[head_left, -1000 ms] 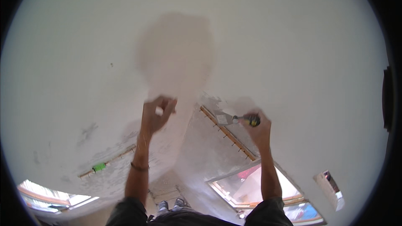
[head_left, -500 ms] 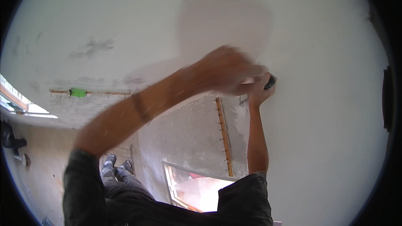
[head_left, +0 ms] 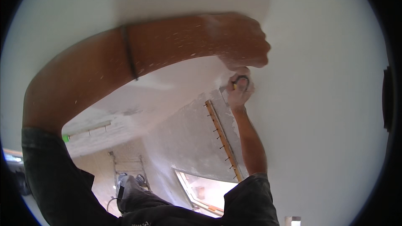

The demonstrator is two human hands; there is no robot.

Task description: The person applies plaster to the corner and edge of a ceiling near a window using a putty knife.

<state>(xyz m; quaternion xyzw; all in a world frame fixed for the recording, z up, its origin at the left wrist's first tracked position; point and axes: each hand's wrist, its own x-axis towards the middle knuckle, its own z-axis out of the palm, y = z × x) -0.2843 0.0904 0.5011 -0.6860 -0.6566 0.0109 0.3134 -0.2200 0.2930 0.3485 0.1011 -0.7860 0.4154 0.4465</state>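
My left arm arches across the picture, and my left hand [head_left: 245, 39] is closed in a fist close to the smooth white plaster surface [head_left: 318, 92]. Its curled fingers face away, so anything inside them is hidden. Just below it, my right hand [head_left: 240, 96] grips a tool with a rounded black-and-yellow handle end [head_left: 241, 82]. A thin grey edge, perhaps its blade, shows to the left of the fingers. The two hands are very near each other; whether they touch I cannot tell. Pale dust or splashes speckle my left forearm.
A wooden batten [head_left: 224, 142] studded with several nails runs along the grey plastered wall [head_left: 184, 138]. A window [head_left: 205, 192] opens below. My feet are on a metal ladder [head_left: 142, 167]. Another nailed strip [head_left: 90, 129] with a green piece [head_left: 65, 137] lies at left.
My left arm has swung up and grown larger in view, its hand now above the right one. My right hand has shifted left in the picture, still gripping the tool. The whole view has shifted.
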